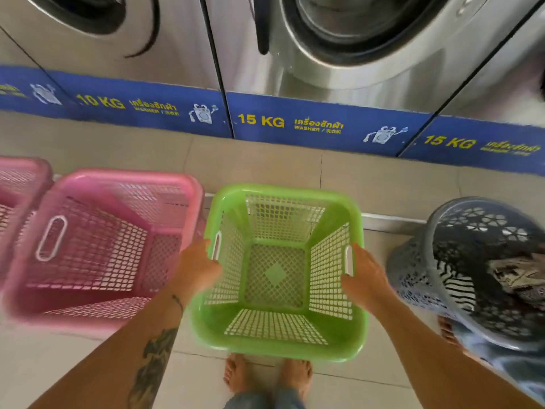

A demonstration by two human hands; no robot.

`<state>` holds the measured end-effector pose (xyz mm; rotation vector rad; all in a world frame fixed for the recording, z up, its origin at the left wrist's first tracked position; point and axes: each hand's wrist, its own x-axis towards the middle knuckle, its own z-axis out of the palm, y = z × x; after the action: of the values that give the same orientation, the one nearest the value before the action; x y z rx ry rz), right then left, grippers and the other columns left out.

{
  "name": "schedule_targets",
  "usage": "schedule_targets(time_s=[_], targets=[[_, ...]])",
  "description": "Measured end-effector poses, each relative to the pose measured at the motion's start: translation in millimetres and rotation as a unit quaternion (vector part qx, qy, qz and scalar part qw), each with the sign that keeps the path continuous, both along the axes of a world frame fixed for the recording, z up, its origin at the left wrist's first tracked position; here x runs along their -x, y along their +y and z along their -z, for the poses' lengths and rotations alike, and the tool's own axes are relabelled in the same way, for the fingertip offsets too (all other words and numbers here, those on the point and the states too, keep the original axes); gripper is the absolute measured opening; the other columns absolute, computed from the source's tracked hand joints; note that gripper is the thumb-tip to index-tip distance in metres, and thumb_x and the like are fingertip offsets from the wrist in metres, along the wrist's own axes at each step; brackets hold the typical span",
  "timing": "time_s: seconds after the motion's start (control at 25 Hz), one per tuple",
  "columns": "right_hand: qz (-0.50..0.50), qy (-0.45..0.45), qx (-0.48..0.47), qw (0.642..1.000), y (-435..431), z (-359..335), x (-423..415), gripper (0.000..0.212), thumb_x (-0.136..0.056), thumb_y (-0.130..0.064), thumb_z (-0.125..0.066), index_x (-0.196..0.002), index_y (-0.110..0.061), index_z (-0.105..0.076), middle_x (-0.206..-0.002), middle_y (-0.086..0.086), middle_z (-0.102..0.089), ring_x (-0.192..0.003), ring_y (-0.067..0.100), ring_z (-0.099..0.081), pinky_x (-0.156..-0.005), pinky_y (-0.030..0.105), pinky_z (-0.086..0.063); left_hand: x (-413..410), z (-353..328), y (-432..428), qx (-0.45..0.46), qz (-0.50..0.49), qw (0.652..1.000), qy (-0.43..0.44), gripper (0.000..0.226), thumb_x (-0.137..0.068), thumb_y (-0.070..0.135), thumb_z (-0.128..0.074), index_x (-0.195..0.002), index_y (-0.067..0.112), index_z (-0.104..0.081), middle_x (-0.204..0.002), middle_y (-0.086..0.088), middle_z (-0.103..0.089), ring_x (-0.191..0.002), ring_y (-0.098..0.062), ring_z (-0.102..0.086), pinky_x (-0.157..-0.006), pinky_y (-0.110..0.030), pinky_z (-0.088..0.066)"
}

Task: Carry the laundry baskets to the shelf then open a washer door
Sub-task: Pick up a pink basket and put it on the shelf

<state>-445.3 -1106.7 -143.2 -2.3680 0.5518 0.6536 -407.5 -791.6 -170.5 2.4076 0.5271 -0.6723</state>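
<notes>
An empty green laundry basket is right in front of me, above my bare feet. My left hand grips its left side at the handle slot and my right hand grips its right side at the other slot. An empty pink basket stands on the floor just to the left, touching or nearly touching the green one. Two silver front-load washers face me, one marked 10 KG and one marked 15 KG, each with a round door; whether the doors are latched I cannot tell.
A second pink basket shows at the far left edge. A grey round basket holding clothes leans at the right, with another person's foot beside it. A blue band runs along the washers' base. The floor is beige tile.
</notes>
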Motion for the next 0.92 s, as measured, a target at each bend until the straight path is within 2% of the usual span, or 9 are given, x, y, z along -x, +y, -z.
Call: schedule_targets(time_s=[0.08, 0.16, 0.32, 0.4, 0.48, 0.56, 0.68, 0.8, 0.92], targets=[[-0.013, -0.042, -0.038, 0.998, 24.5, -45.9, -7.8, 0.084, -0.075, -0.019, -0.062, -0.151, -0.025, -0.026, -0.149, 0.006, -0.041, -0.104, 0.024, -0.062, -0.074, 0.034, -0.055, 2.7, -50.4, 15.6, 0.027, 0.013, 0.999, -0.021, 0.048, -0.086, 0.008, -0.060, -0.133, 0.009, -0.054, -0.119, -0.009, -0.066, -0.067, -0.012, -0.062, -0.043, -0.017, -0.045], [-0.029, -0.068, -0.076, 0.994, 56.7, -93.1, -16.2, 0.067, -0.083, -0.017, -0.062, -0.146, -0.026, -0.038, -0.132, 0.004, -0.053, -0.079, 0.011, -0.062, -0.063, 0.023, -0.051, 10.2, -110.8, 37.9, 0.031, -0.001, 0.997, -0.073, 0.033, -0.090, 0.011, -0.060, -0.122, 0.008, -0.063, -0.105, -0.001, -0.071, -0.074, -0.016, -0.067, -0.056, -0.022, -0.051], [-0.102, -0.102, -0.127, 0.981, 147.3, -173.8, -23.5, 0.062, -0.084, -0.021, -0.065, -0.142, -0.019, -0.045, -0.119, 0.003, -0.059, -0.090, 0.023, -0.063, -0.083, 0.034, -0.050, 43.9, -229.3, 110.7, 0.045, -0.054, 0.986, -0.152, 0.034, -0.092, 0.014, -0.057, -0.125, 0.021, -0.062, -0.123, 0.002, -0.062, -0.114, -0.021, -0.061, -0.091, -0.023, -0.044], [-0.183, -0.120, -0.120, 0.968, 203.3, -208.0, -18.1, 0.063, -0.081, -0.024, -0.065, -0.141, -0.019, -0.047, -0.124, -0.002, -0.059, -0.110, 0.024, -0.059, -0.094, 0.027, -0.045, 70.5, -272.3, 160.0, 0.040, -0.071, 0.983, -0.166, 0.031, -0.093, 0.015, -0.054, -0.121, 0.024, -0.065, -0.118, 0.004, -0.062, -0.107, -0.017, -0.061, -0.086, -0.020, -0.045], [-0.231, -0.130, -0.135, 0.955, 262.2, -235.6, -9.8, 0.053, -0.082, -0.013, -0.066, -0.133, -0.022, -0.053, -0.107, -0.008, -0.062, -0.103, 0.023, -0.061, -0.077, 0.011, -0.044, 97.4, -302.1, 211.4, 0.020, -0.062, 0.980, -0.189, 0.029, -0.093, 0.017, -0.051, -0.086, 0.040, -0.068, -0.088, 0.012, -0.065, -0.078, -0.010, -0.061, -0.077, -0.027, -0.053], [-0.275, -0.150, -0.128, 0.941, 324.6, -252.8, -2.9, 0.052, -0.085, -0.013, -0.065, -0.134, -0.023, -0.053, -0.114, -0.002, -0.063, -0.102, 0.016, -0.058, -0.073, 0.012, -0.038, 121.9, -323.0, 264.8, 0.011, -0.083, 0.974, -0.212, 0.030, -0.094, 0.023, -0.052, -0.070, 0.035, -0.066, -0.072, 0.008, -0.065, -0.068, -0.011, -0.063, -0.075, -0.033, -0.056], [-0.290, -0.159, -0.127, 0.935, 423.6, -265.1, 11.0, 0.053, -0.087, -0.020, -0.065, -0.137, -0.022, -0.049, -0.124, 0.000, -0.056, -0.112, 0.018, -0.054, -0.089, 0.023, -0.036, 157.2, -332.0, 346.9, 0.009, -0.108, 0.966, -0.237, 0.025, -0.096, 0.025, -0.053, -0.074, 0.027, -0.065, -0.077, 0.011, -0.065, -0.070, -0.004, -0.060, -0.070, -0.017, -0.050], [-0.292, -0.170, -0.139, 0.931, 507.7, -262.7, 22.4, 0.039, -0.080, -0.023, -0.064, -0.114, -0.040, -0.057, -0.114, -0.006, -0.064, -0.102, 0.020, -0.062, -0.091, 0.036, -0.047, 178.8, -321.9, 415.5, 0.056, -0.163, 0.956, -0.238, 0.017, -0.094, 0.011, -0.053, -0.092, 0.005, -0.068, -0.088, -0.004, -0.066, -0.081, -0.016, -0.061, -0.072, -0.022, -0.054], [-0.284, -0.171, -0.156, 0.930, 569.9, -254.2, 31.4, 0.030, -0.073, -0.020, -0.061, -0.103, -0.022, -0.064, -0.092, 0.000, -0.067, -0.087, 0.023, -0.063, -0.084, 0.046, -0.052, 186.8, -311.5, 464.4, 0.087, -0.172, 0.956, -0.220, 0.019, -0.096, 0.008, -0.049, -0.100, 0.009, -0.067, -0.087, 0.007, -0.059, -0.079, -0.008, -0.058, -0.057, -0.011, -0.044]])
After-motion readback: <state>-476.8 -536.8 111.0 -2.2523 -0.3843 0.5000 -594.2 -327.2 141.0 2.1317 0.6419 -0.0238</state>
